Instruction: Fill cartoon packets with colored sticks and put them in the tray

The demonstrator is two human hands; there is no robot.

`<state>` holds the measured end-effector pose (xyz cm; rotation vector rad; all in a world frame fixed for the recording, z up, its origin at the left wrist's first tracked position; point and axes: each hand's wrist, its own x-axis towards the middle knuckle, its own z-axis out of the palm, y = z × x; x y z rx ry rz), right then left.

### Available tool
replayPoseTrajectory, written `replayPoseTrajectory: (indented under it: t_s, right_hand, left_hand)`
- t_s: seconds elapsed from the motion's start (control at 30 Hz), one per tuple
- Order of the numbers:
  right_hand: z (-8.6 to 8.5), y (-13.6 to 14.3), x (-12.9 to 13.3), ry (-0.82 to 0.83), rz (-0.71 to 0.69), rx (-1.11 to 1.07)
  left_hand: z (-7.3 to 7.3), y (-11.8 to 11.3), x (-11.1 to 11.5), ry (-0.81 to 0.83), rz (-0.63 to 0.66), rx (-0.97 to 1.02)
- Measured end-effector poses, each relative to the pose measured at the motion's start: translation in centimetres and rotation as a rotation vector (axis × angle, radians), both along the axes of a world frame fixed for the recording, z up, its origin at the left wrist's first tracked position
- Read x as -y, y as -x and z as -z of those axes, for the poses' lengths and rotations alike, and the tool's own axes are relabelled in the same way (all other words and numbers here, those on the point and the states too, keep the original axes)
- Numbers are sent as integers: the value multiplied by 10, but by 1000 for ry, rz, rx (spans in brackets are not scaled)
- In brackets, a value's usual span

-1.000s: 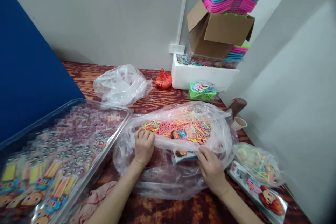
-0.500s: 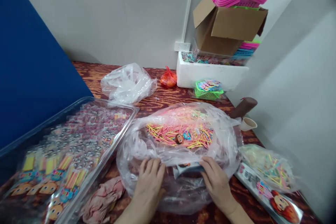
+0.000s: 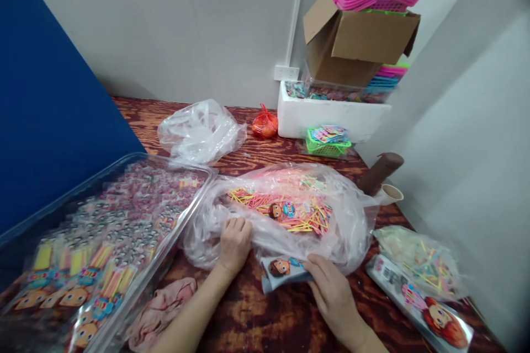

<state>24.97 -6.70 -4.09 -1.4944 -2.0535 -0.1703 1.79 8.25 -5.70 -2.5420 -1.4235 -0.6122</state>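
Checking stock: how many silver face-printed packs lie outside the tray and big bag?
2: the near pack, by the right hand at the big bag's near edge; the other pack, farther right, partly under the small bag. Others may be hidden.

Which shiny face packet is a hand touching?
The packet with brown hair: the right hand touches its end. The red-haired packet lies farther right, untouched.

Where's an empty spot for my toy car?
Best is the bare wooden table in front, between the left arm and right hand, below the big plastic bag. A thin bare strip lies between that bag and the red bag. It's crowded left, with the clear tray, and right, around the paper cup.
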Motion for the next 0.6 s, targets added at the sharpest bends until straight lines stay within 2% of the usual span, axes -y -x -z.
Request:
replayPoseTrajectory:
  t_s: [0.1, 0.17, 0.23, 0.3, 0.4, 0.47, 0.53, 0.6]
  right_hand:
    - [2, 1, 9, 85, -44, -10]
    - [3, 1, 13, 116, -64, -28]
    - [3, 0, 14, 136, -71, -47]
    - [2, 0, 14, 155, -71, -65]
    - [0, -1, 12, 208, -64, -91]
    - [-4, -2, 12, 265, -64, -111]
    - [-11, -4, 12, 324, -75, -131]
    - [-18, -5, 12, 384, -83, -147]
  left_hand:
    - [7, 15, 27, 33, 54, -15]
    - [5, 26, 45, 89, 78, -26]
    - [-5, 32, 59, 161, 113, -45]
    - [-21, 31, 65, 219, 144, -54]
    - [-49, 18, 61, 234, 147, -5]
    - [-60, 6, 51, 213, 179, 18]
    - [-59, -4, 41, 210, 228, -11]
    - [-48, -8, 34, 228, 283, -61]
